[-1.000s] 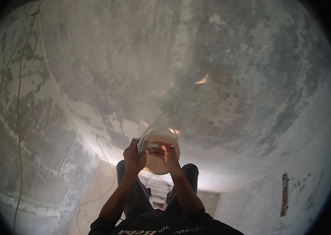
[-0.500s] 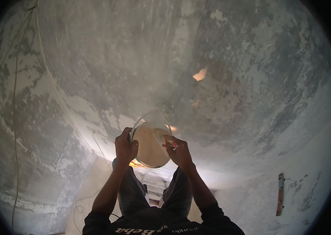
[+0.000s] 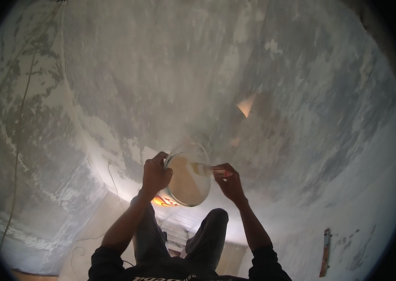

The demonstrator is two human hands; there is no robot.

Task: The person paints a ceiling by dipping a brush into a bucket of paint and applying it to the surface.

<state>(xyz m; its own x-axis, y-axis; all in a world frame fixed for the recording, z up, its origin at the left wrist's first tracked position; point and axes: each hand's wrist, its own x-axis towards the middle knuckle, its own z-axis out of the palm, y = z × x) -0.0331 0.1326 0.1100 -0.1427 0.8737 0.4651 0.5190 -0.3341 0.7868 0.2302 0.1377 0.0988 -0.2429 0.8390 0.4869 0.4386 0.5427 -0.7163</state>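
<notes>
My left hand (image 3: 156,176) grips the rim of a round bucket (image 3: 164,201), which has a red and orange pattern on its outside. The bucket tilts in front of me, with pale beige liquid (image 3: 183,183) in it. Pinched in my right hand (image 3: 229,183) is a paintbrush (image 3: 221,173) with a reddish handle. Its pale head rests against the inner right side of the bucket, just above the liquid or touching it; I cannot tell which.
A grey wall (image 3: 160,70) with patchy white areas curves around me. Thin cords (image 3: 21,122) hang at the left. Between my legs show ladder-like rungs (image 3: 175,244). A narrow strip (image 3: 325,253) sits on the right wall.
My right hand has moved right and away from the bucket's middle, so more of the brush shows. The bucket has shifted slightly right in view. My left hand keeps its hold.
</notes>
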